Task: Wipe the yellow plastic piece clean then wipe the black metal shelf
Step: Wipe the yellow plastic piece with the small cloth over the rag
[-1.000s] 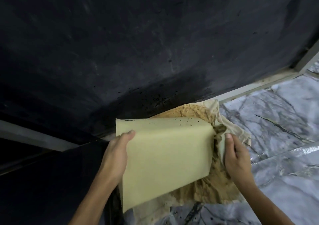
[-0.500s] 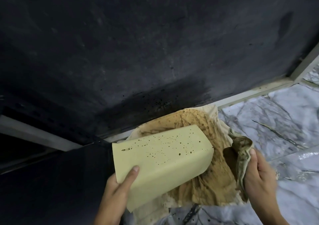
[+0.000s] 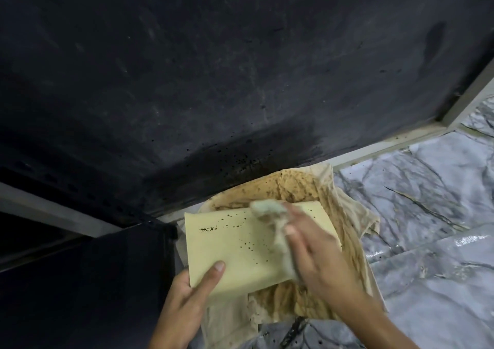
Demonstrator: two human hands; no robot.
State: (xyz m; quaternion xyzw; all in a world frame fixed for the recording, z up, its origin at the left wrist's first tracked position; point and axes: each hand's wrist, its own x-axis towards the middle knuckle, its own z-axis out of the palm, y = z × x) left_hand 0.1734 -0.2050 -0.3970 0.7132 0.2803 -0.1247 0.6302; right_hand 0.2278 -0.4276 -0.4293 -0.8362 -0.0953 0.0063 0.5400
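Observation:
The yellow plastic piece [image 3: 235, 247] is a pale flat slab speckled with dark spots, held low in the middle over a stained cloth [image 3: 344, 215]. My left hand [image 3: 187, 298] grips its near left corner, thumb on top. My right hand [image 3: 318, 249] presses a bunched part of the cloth onto the piece's right half; the hand is blurred by motion. The black metal shelf [image 3: 213, 68] fills the upper view, dusty, with dark specks near its front edge above the piece.
A marble-patterned floor [image 3: 427, 215] lies to the right. A pale frame bar [image 3: 387, 145] runs along the shelf's lower right edge, and another pale bar [image 3: 48, 212] crosses at the left. Below it is a dark space.
My right hand has come in from the right with the cloth and now rubs the top of the yellow piece. The piece is tilted flatter, spotted face up.

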